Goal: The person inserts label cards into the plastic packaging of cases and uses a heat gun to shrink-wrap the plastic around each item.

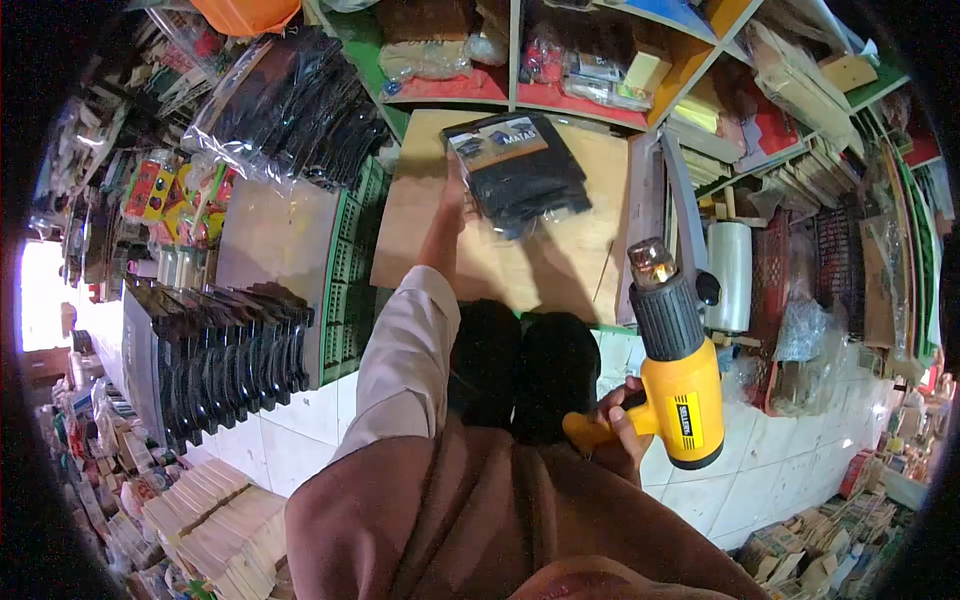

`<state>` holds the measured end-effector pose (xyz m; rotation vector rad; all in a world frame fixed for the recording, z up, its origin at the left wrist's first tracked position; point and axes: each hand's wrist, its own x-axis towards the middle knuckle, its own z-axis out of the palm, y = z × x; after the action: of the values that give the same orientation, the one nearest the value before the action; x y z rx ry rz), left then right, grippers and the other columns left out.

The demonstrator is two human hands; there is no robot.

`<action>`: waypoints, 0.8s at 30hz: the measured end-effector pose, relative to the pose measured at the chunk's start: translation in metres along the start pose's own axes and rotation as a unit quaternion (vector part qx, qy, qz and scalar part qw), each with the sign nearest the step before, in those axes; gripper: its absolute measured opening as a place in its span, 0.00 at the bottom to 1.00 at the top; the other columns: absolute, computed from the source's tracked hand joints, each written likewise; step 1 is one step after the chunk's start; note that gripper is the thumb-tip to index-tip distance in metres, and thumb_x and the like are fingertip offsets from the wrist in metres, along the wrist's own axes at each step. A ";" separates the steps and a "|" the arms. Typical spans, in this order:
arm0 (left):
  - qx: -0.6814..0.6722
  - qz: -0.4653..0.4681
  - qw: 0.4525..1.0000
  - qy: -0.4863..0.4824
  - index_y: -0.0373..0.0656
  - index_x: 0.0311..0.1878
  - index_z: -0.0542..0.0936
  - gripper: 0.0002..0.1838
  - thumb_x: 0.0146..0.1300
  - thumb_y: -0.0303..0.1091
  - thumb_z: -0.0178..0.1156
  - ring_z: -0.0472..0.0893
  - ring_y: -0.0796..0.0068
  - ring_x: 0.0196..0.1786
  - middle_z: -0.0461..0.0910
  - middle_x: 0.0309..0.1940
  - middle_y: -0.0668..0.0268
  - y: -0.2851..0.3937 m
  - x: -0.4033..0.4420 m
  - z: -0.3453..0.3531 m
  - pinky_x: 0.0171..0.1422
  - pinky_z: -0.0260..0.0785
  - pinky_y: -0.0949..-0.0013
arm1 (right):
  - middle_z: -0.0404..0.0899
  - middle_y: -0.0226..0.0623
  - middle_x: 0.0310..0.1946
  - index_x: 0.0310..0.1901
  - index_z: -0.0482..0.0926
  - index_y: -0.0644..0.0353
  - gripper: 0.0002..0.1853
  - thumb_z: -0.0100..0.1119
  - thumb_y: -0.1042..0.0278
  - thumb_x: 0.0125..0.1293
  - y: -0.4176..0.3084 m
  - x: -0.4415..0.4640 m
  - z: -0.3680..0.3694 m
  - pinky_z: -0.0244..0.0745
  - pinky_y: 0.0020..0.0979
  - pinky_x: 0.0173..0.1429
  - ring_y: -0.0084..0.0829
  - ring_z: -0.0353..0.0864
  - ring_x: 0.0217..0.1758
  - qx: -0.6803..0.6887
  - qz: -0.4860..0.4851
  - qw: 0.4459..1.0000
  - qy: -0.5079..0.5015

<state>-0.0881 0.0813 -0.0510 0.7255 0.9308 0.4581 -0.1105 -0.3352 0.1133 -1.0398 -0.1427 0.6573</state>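
Note:
My left hand (456, 192) grips the left edge of a plastic-wrapped black package (520, 165) with a printed label on its upper part. The package is over a light wooden board, tilted; most of the left fingers are hidden behind it. In my right hand (625, 425) is a yellow heat gun (685, 390) with a black ribbed collar and a metal nozzle. My fingers wrap round its handle. The nozzle points up and away from me, to the right of the package and apart from it.
The wooden board (415, 215) lies before me, with open shelves (450, 88) behind it. At left are a row of shiny black wrapped packs (225, 360) and a heap of more packs (290, 110). A plastic film roll (729, 277) stands at right.

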 end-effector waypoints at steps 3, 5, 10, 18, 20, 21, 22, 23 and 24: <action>0.139 0.115 0.983 -0.030 0.34 0.60 0.67 0.44 0.52 0.64 0.59 0.78 0.66 0.46 0.73 0.52 0.58 -0.006 0.037 -0.014 0.46 0.72 0.65 | 0.70 0.35 0.29 0.53 0.66 0.65 0.27 0.63 0.74 0.50 0.009 -0.001 -0.010 0.71 0.31 0.35 0.28 0.72 0.28 -0.063 0.015 0.995 0.069; 0.065 0.037 0.995 -0.060 0.40 0.60 0.67 0.40 0.52 0.59 0.62 0.75 0.67 0.52 0.73 0.52 0.59 -0.010 0.064 -0.016 0.52 0.69 0.64 | 0.69 0.36 0.27 0.54 0.67 0.64 0.29 0.67 0.68 0.51 0.019 -0.002 -0.023 0.73 0.32 0.30 0.30 0.73 0.24 -0.105 0.000 0.992 0.067; 0.089 0.069 0.994 0.013 0.42 0.54 0.72 0.30 0.54 0.53 0.63 0.75 0.72 0.48 0.75 0.47 0.64 -0.005 0.055 -0.009 0.47 0.70 0.68 | 0.69 0.37 0.32 0.55 0.65 0.64 0.33 0.65 0.55 0.52 0.014 -0.001 -0.014 0.73 0.33 0.31 0.31 0.74 0.27 -0.004 -0.003 0.998 0.057; 0.043 0.169 0.983 -0.062 0.40 0.47 0.75 0.18 0.59 0.42 0.57 0.75 0.73 0.44 0.76 0.40 0.64 0.013 -0.062 -0.041 0.46 0.68 0.69 | 0.70 0.38 0.44 0.57 0.62 0.62 0.40 0.67 0.44 0.50 -0.051 -0.026 -0.012 0.74 0.35 0.40 0.35 0.74 0.41 -0.031 -0.077 0.993 -0.082; -0.104 0.186 0.968 -0.131 0.40 0.50 0.73 0.21 0.60 0.45 0.54 0.76 0.70 0.45 0.76 0.43 0.63 0.035 -0.121 -0.030 0.50 0.69 0.67 | 0.68 0.38 0.50 0.59 0.61 0.59 0.38 0.66 0.48 0.52 -0.070 -0.034 -0.049 0.69 0.37 0.52 0.35 0.72 0.49 -0.018 -0.119 0.984 -0.131; -0.081 0.168 0.969 -0.159 0.39 0.54 0.70 0.23 0.61 0.46 0.51 0.77 0.69 0.46 0.77 0.45 0.62 0.057 -0.174 -0.018 0.52 0.70 0.66 | 0.67 0.37 0.53 0.60 0.61 0.58 0.37 0.65 0.51 0.54 -0.082 -0.037 -0.062 0.66 0.39 0.58 0.35 0.70 0.53 -0.004 -0.150 0.977 -0.148; -0.088 0.174 0.969 -0.153 0.38 0.56 0.68 0.26 0.62 0.48 0.50 0.76 0.68 0.48 0.77 0.42 0.62 0.062 -0.181 -0.036 0.54 0.70 0.66 | 0.66 0.37 0.55 0.61 0.61 0.57 0.36 0.63 0.50 0.56 -0.102 -0.033 -0.068 0.62 0.39 0.61 0.34 0.68 0.56 0.019 -0.217 0.969 -0.116; -0.119 0.175 0.960 -0.182 0.38 0.57 0.68 0.27 0.62 0.49 0.50 0.77 0.67 0.47 0.77 0.41 0.61 0.082 -0.246 -0.005 0.54 0.71 0.65 | 0.65 0.37 0.57 0.62 0.60 0.56 0.35 0.61 0.50 0.57 -0.122 -0.028 -0.074 0.58 0.39 0.65 0.34 0.65 0.59 0.038 -0.285 0.954 -0.082; -0.150 0.174 0.950 -0.211 0.38 0.58 0.67 0.28 0.62 0.49 0.50 0.77 0.65 0.46 0.76 0.40 0.60 0.103 -0.312 0.027 0.53 0.71 0.65 | 0.64 0.37 0.59 0.63 0.59 0.56 0.35 0.59 0.50 0.59 -0.142 -0.024 -0.080 0.54 0.39 0.68 0.33 0.63 0.62 0.052 -0.350 0.934 -0.047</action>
<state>-0.2356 -0.0584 0.2080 0.6737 0.3174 0.7044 -0.0354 -0.4565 0.1954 -0.7787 -0.5301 0.0591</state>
